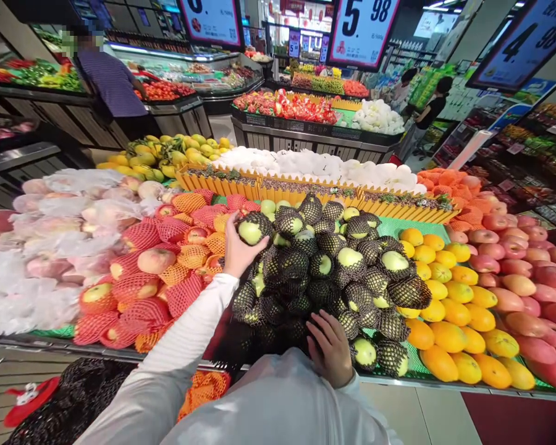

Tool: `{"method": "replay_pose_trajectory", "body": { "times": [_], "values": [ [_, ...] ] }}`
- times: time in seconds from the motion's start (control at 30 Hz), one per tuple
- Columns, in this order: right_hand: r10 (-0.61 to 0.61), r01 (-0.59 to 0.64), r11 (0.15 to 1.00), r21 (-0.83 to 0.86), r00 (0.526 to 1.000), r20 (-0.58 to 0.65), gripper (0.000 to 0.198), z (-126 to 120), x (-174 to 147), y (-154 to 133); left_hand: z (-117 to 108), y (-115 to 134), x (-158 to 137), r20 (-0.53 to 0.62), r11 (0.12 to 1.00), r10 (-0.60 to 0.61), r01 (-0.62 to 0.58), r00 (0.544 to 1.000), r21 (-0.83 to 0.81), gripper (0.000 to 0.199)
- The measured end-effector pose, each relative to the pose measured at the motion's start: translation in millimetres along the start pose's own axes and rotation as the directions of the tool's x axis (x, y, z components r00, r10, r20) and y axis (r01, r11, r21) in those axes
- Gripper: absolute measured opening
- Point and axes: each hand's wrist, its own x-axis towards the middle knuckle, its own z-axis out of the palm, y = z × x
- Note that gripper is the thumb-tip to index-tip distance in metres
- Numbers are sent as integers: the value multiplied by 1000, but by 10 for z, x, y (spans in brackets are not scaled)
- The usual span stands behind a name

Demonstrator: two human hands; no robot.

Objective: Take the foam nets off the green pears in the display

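Observation:
My left hand is closed around a green apple in a black foam net, at the left rim of a heap of the same fruit. Its thumb presses the near side and its fingers curve round the left. Lower down, close to my body, my right hand lies with fingers stretched out against the front of the heap. It holds nothing that I can see. Many of the netted green apples show pale skin at the net openings. Dark shadow hides part of the heap's front.
Left of the heap lie peaches in red and orange nets and bagged fruit. Oranges and red apples fill the right. A yellow picket divider runs behind. A shopper stands at the back left. Price screens hang above.

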Motion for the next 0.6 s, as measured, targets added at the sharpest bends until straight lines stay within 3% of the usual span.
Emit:
{"method": "replay_pose_trajectory", "body": {
  "times": [0.13,0.23,0.37,0.43,0.6],
  "values": [
    [150,-158,977,-145,987,-63,29,94,28,203,266,-308,251,113,980,-33,10,993,199,89],
    [168,-174,972,-157,984,-52,19,151,10,285,479,-485,369,249,937,-123,29,961,348,79],
    [136,-142,976,-167,990,-49,15,149,-4,268,664,-630,533,430,868,-369,140,824,477,82],
    [129,-139,976,-169,989,-68,13,144,-4,262,700,-687,592,464,842,-442,176,768,510,83],
    [109,-119,976,-181,992,-65,13,157,9,288,700,-780,617,448,831,-465,202,764,519,80]
  ]
}}
